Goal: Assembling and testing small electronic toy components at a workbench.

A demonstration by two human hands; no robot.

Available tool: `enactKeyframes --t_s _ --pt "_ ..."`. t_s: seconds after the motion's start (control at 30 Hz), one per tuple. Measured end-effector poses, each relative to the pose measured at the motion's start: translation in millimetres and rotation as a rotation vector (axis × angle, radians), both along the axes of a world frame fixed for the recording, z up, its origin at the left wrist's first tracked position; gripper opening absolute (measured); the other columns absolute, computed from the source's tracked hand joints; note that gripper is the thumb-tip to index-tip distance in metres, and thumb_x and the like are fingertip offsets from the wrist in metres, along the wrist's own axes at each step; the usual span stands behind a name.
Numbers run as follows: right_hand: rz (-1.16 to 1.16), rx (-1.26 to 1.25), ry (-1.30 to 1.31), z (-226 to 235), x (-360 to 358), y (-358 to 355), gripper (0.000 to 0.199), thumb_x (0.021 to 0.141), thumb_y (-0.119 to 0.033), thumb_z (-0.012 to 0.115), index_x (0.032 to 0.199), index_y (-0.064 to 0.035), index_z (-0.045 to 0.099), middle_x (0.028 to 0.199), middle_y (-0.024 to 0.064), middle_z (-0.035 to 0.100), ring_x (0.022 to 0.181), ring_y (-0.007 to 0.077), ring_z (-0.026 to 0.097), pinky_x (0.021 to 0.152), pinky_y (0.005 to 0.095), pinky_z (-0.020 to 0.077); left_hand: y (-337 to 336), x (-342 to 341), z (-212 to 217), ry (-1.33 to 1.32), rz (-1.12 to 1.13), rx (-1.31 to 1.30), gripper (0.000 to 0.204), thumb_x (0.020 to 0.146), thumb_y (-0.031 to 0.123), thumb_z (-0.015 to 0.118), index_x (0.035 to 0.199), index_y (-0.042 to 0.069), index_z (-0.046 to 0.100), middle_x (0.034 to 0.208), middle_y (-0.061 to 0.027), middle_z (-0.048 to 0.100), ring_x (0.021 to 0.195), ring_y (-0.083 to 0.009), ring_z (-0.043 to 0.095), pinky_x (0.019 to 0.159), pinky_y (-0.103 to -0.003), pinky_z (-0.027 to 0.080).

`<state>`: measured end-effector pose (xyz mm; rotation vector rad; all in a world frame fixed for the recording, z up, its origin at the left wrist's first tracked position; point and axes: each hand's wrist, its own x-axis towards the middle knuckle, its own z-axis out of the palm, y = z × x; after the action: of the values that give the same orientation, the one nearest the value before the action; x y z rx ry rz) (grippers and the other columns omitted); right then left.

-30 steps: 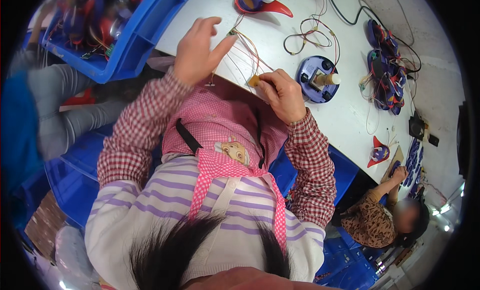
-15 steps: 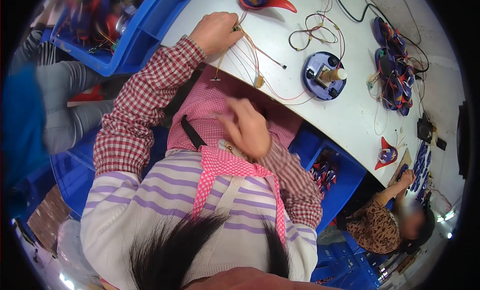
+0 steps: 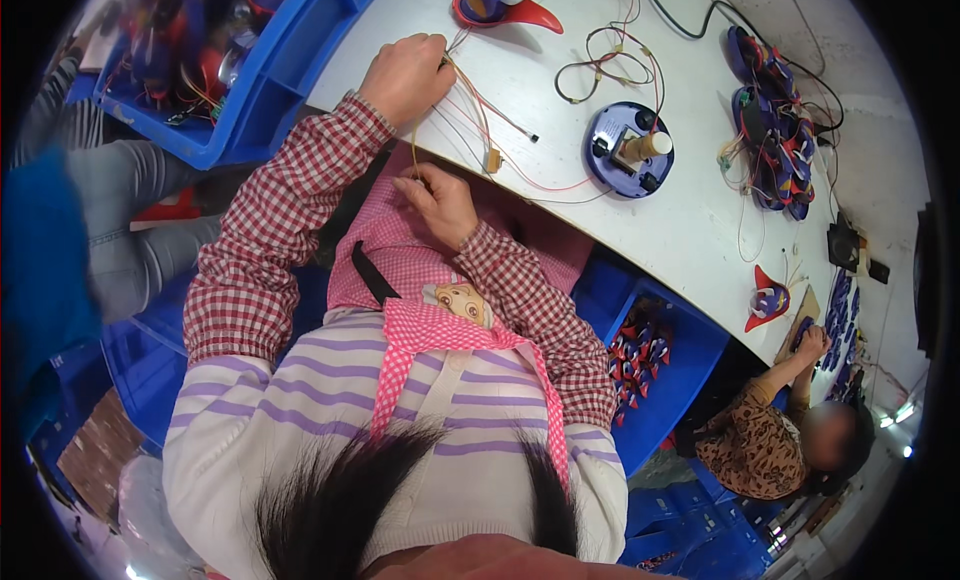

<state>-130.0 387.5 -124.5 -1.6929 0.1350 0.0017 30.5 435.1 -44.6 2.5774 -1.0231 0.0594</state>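
My left hand [image 3: 408,78] rests at the near edge of the white table, its fingers closed round a bunch of thin wires [image 3: 472,92]. From that bunch a tan connector [image 3: 494,160] and a small black plug [image 3: 534,137] trail over the tabletop. Just below the edge, above my lap, my right hand [image 3: 442,206] pinches the end of a hanging yellow wire [image 3: 415,150]; its fingertips hide the connector there. Behind the left hand lies a purple and red toy part [image 3: 495,2]. A round purple base [image 3: 603,158] with a beige cylinder [image 3: 655,144] sits to the right, wired up.
At the left stands a blue crate [image 3: 262,100] full of toy parts, with another person's legs [image 3: 130,205] beside it. Several purple assemblies [image 3: 775,130] are heaped at the table's right. Below the table, a blue bin [image 3: 690,355] holds red and purple pieces. A co-worker [image 3: 760,440] sits beyond.
My right hand has moved up and left from over my lap and taken hold of the yellow wire's end. The left hand keeps its grip; the whole view has shifted slightly.
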Motion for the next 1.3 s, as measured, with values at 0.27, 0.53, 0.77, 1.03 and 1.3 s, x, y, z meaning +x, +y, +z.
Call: enactKeyframes --t_s 0.27,0.53,0.77,1.03,1.3 --pt "0.043 0.431 0.238 21 -25 -9 0.018 0.089 -0.014 0.061 0.099 0.0008 0.06 0.07 0.0032 0.058 0.057 0.0078 0.053 0.049 0.0182 0.0404 -3 0 -5 -0.043 0.025 -0.154 0.02 0.08 0.016 0.059 0.081 -0.004 0.06 0.073 -0.0138 0.062 0.055 -0.0228 0.055 0.054 -0.031 0.046" --pt "0.003 0.445 0.253 51 -34 -21 0.017 0.09 -0.012 0.058 0.099 0.0011 0.06 0.071 0.0034 0.057 0.055 0.0079 0.052 0.049 0.018 0.0414 -1 2 2 0.109 0.044 -0.19 0.021 0.078 0.018 0.061 0.076 -0.004 0.063 0.065 -0.0118 0.06 0.051 -0.0207 0.05 0.052 -0.03 0.044" --pt "-0.029 0.33 0.201 68 -43 -32 0.019 0.091 -0.012 0.056 0.105 0.0013 0.06 0.074 0.0035 0.057 0.056 0.0083 0.051 0.052 0.0178 0.0412 -7 -4 22 0.272 0.081 -0.085 0.023 0.08 0.018 0.061 0.08 -0.004 0.067 0.072 -0.0154 0.065 0.055 -0.0234 0.058 0.057 -0.031 0.05" --pt "-0.066 0.322 0.24 68 -48 -35 0.02 0.091 -0.012 0.057 0.106 0.0008 0.06 0.075 0.0032 0.058 0.056 0.0083 0.051 0.052 0.018 0.0409 3 -17 15 0.23 0.076 -0.33 0.021 0.081 0.014 0.062 0.093 -0.003 0.063 0.073 -0.01 0.059 0.058 -0.0163 0.052 0.055 -0.027 0.044" --pt "-0.073 -0.079 0.045 67 -49 -36 0.024 0.087 -0.009 0.061 0.108 0.0015 0.06 0.078 0.0049 0.061 0.057 0.0112 0.054 0.053 0.0205 0.0439 70 -118 6 1.035 0.124 -0.673 0.019 0.091 0.012 0.052 0.105 0.0 0.056 0.085 -0.0074 0.057 0.062 -0.0102 0.051 0.054 -0.019 0.042"
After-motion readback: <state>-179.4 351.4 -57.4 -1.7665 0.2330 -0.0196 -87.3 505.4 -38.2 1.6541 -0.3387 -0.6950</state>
